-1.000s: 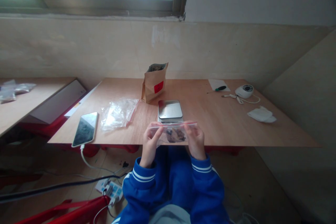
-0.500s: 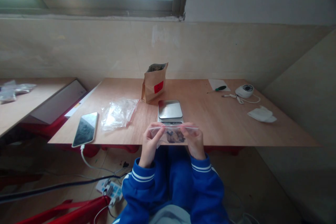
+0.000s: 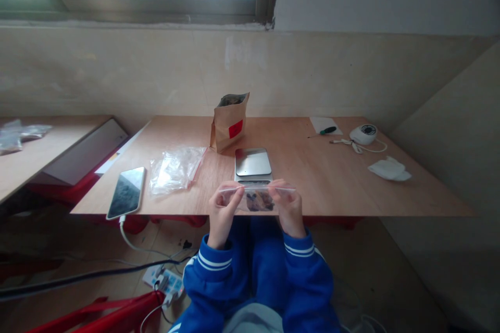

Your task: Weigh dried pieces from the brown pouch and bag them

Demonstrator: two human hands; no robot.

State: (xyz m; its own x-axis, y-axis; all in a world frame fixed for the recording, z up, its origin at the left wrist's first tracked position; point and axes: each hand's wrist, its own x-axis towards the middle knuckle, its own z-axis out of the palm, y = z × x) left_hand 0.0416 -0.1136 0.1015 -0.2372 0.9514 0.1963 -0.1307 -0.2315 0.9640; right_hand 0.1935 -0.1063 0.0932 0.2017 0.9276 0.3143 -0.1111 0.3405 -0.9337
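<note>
While I hold the small clear bag point(image 3: 255, 199) in front of me, its long axis runs from left to right, level with the near edge of the table point(image 3: 332, 177). The bag is between my two hands, just above the table edge and just before the scale point(image 3: 253, 162). My left hand point(image 3: 222, 213) pinches the left end of the top strip, and my right hand point(image 3: 289, 210) pinches the strip nearer to the middle-right, so both hands grip the bag and neither is free. Some dark pieces sit inside, low in the middle. Both hands are equally near, one at each side. My wrists are raised, with the fingers pointing up and inward and the thumbs toward me. The brown paper bag point(image 3: 229, 122) stands upright and open behind the scale, well apart from my hands.
</note>
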